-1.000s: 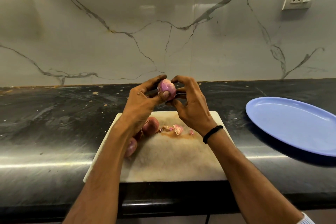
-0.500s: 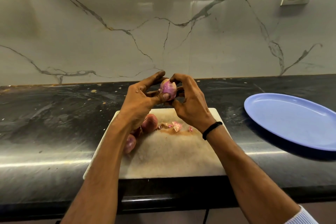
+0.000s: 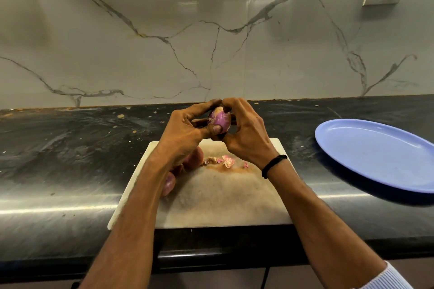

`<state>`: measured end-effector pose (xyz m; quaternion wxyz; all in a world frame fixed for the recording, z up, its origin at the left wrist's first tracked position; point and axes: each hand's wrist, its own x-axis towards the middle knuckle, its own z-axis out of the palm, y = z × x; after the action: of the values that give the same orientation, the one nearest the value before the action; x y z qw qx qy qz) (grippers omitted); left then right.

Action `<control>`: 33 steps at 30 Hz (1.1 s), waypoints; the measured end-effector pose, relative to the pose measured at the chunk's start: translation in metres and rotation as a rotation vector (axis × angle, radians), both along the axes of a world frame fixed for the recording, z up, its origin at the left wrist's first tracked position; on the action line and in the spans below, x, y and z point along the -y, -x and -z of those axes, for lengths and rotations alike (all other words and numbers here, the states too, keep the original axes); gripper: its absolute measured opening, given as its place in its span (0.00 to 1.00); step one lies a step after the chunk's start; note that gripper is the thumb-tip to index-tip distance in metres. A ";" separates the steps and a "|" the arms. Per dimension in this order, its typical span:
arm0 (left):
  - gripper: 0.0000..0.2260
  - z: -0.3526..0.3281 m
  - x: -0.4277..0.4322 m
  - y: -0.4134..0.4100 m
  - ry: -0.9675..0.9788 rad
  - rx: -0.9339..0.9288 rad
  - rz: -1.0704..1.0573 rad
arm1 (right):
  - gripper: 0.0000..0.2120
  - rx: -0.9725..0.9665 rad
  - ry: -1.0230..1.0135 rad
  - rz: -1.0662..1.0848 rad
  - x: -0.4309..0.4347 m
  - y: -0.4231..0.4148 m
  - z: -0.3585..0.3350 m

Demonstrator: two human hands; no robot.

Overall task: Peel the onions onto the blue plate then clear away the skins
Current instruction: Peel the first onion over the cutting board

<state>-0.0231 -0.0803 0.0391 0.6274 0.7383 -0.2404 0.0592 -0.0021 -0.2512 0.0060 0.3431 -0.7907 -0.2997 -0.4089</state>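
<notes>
You hold one small purple onion (image 3: 220, 119) up off the board between both hands: your left hand (image 3: 185, 134) pinches it from the side with the thumb pressed on its lower face, and your right hand (image 3: 246, 134) curls over the top and far side, fingertips (image 3: 226, 102) meeting the left ones above it. The onion looks partly stripped, with a pale patch at its top and a ragged flap by your left thumb. The likely slip comes from that smooth skin: if you pull the flap hard while the grip is only fingertip-deep, the onion may pop out and roll away from you toward the wall, where the dark counter (image 3: 70, 148) runs on past your fingers. Beneath your left wrist lie the unpeeled onions (image 3: 193, 158), close against your forearm, so a dropped elbow could nudge them off the near-left edge of the cutting board (image 3: 223, 202). The loose skins (image 3: 226, 161) sit under your right palm and are light enough to scatter with a quick sweep. The blue plate (image 3: 375, 155) waits well off to the right of your right hand, bare, with clear counter between it and the board; its near rim appears to overhang the counter's front edge, so set the onion down toward the middle rather than pressing on that side. You have open room above the board and to the right for the carry.
</notes>
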 end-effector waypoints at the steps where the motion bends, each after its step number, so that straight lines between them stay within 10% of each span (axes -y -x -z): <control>1: 0.26 0.001 0.000 0.000 -0.010 0.009 -0.004 | 0.31 -0.001 0.002 0.003 0.000 0.000 0.000; 7: 0.26 -0.001 -0.005 -0.004 0.061 -0.021 -0.011 | 0.16 0.013 -0.015 0.042 -0.001 0.000 0.003; 33: 0.23 0.001 0.001 -0.001 -0.042 0.040 0.005 | 0.26 -0.008 0.018 0.024 0.001 0.003 0.003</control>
<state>-0.0217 -0.0813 0.0379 0.6071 0.7492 -0.2560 0.0675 -0.0050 -0.2520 0.0029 0.3320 -0.7991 -0.2923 -0.4070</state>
